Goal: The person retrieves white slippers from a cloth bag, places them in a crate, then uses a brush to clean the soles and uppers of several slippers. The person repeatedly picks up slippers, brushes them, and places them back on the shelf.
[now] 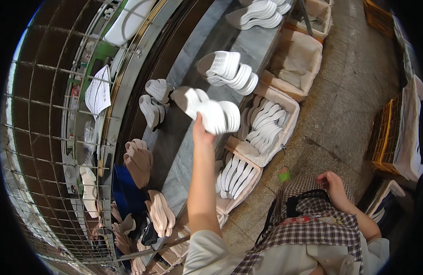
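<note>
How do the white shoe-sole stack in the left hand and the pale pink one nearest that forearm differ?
The white stack is bright white, the pale pink stack pinkish beige. The white stack is held by the left hand; no hand touches the pale pink stack. Both are layered, curved, sole-shaped pieces.

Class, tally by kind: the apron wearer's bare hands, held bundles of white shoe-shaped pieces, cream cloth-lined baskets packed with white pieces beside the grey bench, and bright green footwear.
Bare left hand and bare right hand: 2
Held bundle of white shoe-shaped pieces: 1
Packed cream cloth-lined baskets, farther basket and nearer basket: 2
Bright green footwear: 1
Total: 6
</note>
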`<control>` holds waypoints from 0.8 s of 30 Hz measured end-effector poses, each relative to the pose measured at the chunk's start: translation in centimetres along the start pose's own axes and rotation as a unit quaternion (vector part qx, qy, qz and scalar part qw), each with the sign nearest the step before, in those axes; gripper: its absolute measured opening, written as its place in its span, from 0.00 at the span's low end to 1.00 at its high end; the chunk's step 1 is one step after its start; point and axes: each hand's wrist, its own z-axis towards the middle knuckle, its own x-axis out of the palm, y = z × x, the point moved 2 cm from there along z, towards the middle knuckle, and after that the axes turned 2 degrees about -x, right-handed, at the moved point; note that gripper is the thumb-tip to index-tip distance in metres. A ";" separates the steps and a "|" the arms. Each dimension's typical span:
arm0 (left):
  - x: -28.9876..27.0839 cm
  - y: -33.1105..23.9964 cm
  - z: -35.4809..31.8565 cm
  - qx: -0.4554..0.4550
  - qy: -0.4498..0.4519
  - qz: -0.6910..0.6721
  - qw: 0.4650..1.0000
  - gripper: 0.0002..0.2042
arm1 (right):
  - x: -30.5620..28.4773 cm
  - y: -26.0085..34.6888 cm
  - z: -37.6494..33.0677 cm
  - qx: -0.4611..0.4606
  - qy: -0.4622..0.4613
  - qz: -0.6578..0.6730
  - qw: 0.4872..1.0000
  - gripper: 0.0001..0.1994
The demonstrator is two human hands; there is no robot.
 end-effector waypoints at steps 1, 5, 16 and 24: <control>-0.3 -1.0 1.2 -0.022 0.004 -0.007 1.000 0.19 | 0.2 -0.2 0.2 -0.003 -0.016 0.004 1.000 0.18; -0.1 -1.7 5.0 -0.020 -0.129 0.020 0.991 0.20 | 1.9 -0.4 1.2 0.008 -0.023 0.004 1.000 0.19; -8.9 -10.6 6.3 0.136 -0.245 0.237 0.930 0.25 | 5.9 -1.4 7.4 0.002 -0.057 -0.006 0.998 0.19; -15.8 -23.5 17.1 0.183 -0.258 0.166 0.934 0.36 | 10.6 -6.4 9.2 0.049 -0.164 0.045 0.984 0.18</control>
